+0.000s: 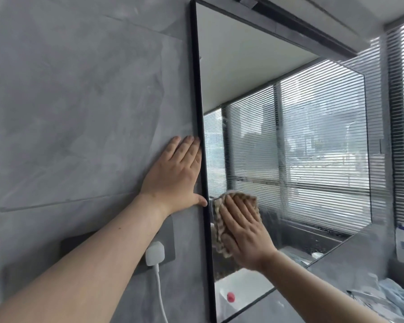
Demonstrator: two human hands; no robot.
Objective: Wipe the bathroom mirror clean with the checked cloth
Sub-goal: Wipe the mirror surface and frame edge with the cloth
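My right hand (240,227) presses the cloth (219,229) flat, fingers straight, on the mirror's (254,73) lower left. My left hand (175,178) lies open on the wall (79,113). Hazy streaks remain mid-glass, so I judge much is left.

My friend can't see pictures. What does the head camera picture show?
The right hand presses a checked cloth flat against the lower left of the bathroom mirror, while the left hand rests flat on the grey wall beside the mirror's black frame. A white plug sits in a socket under the left forearm.
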